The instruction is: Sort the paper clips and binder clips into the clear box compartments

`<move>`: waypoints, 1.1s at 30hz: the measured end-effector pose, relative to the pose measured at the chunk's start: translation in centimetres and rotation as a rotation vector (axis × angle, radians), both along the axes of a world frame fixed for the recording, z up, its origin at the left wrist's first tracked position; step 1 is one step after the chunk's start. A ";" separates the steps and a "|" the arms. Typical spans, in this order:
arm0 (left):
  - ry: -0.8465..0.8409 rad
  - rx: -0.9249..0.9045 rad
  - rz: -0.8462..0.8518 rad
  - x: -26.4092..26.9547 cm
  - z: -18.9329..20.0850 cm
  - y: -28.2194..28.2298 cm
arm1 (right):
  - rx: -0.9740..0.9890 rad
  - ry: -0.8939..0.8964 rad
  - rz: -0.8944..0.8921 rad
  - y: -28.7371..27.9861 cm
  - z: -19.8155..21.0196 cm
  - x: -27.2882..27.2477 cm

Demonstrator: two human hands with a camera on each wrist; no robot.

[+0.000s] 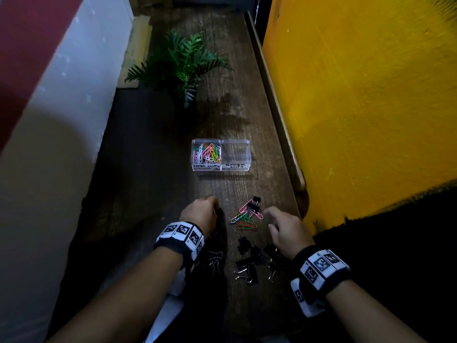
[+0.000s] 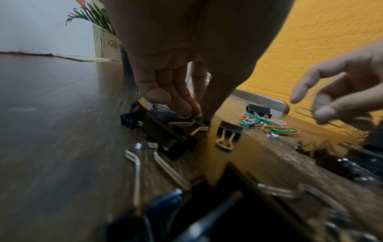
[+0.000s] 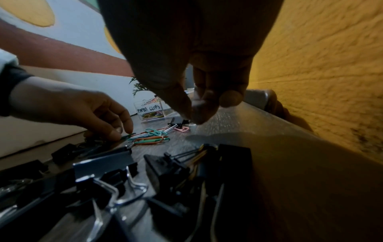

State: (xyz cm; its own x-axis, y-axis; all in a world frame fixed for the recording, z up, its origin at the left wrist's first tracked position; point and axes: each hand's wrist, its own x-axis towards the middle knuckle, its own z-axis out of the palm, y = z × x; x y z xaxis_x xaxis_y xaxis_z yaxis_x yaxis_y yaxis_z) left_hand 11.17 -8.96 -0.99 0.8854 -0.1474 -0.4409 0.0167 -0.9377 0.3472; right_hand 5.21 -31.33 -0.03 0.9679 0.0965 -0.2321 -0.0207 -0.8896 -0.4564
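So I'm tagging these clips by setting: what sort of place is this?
Probably a home or small-office corner, not a workshop: a dark wooden tabletop squeezed between a painted yellow wall and a white wall, with a potted fern behind the labelled clear box.

We see a clear box (image 1: 220,167) with two compartments: the left, labelled paper clips, holds coloured clips; the right, labelled binder clips, looks empty. Nearer us, loose coloured paper clips (image 1: 243,220) lie heaped, with black binder clips (image 1: 247,267) scattered closer still.
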 end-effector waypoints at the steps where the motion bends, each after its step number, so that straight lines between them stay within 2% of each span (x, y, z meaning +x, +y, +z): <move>1: 0.008 0.004 0.016 0.0 -0.1 -0.1 | -0.031 -0.001 0.024 0.1 0.0 0.3; 5: 0.081 0.008 0.080 0.2 -0.6 -0.3 | -0.196 0.070 0.081 0.8 0.3 1.4; 10: 0.130 0.072 0.030 0.6 -0.9 -0.3 | -0.265 0.121 0.070 0.9 0.3 1.1; 14: 0.075 0.077 -0.005 0.7 -0.5 -0.8 | -0.305 0.084 0.016 0.3 0.6 0.8; 18: -0.001 -0.042 0.003 0.9 0.4 -1.8 | -0.317 0.032 0.010 0.7 0.3 1.2; 21: -0.071 -0.056 -0.095 1.6 0.7 -3.0 | -0.356 0.041 0.068 1.5 0.2 1.9; 26: -0.053 0.012 -0.236 3.4 0.1 -5.5 | -0.433 0.069 0.171 2.2 0.3 2.6; 33: -0.029 0.071 -0.292 4.7 0.1 -7.2 | -0.366 0.132 0.125 2.6 0.6 3.4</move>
State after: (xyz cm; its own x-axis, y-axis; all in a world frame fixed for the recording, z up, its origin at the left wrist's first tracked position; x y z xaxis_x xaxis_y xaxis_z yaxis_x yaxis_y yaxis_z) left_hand 15.87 -16.11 -0.93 0.8224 -0.3673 -0.4346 -0.2662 -0.9234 0.2766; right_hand 8.57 -28.75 0.58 0.9134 0.0993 -0.3947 0.0605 -0.9921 -0.1095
